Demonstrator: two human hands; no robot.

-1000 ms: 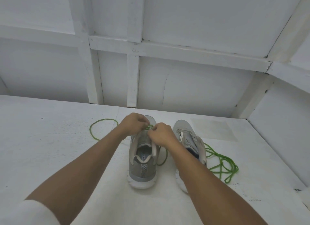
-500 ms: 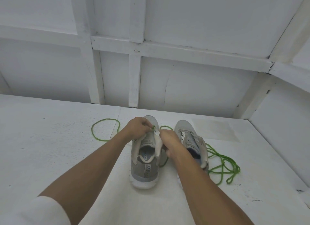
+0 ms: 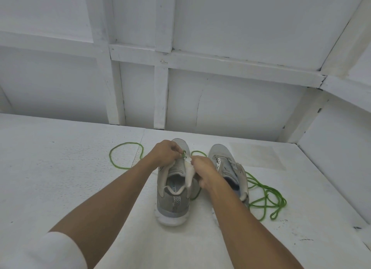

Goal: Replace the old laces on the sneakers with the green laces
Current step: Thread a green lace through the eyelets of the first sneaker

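Broad bare table [image 3: 60, 178] lies open left and near. At centre the left sneaker [image 3: 172, 204] and right sneaker [image 3: 226, 164] stand just apart, with a narrow gap between them. A looped green lace [image 3: 115, 164] sprawls far left and a tangled green lace [image 3: 265, 197] clutters the right. White walls [image 3: 220, 108] close the far and right sides.

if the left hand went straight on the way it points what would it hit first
Probably the right hand, which grips the sneaker tongue just past the green lace that the left hand pinches; depth unclear.

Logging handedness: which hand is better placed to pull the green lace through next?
Left, probably. The left hand pinches the green lace at the eyelets of the left sneaker; the right hand holds its tongue aside.
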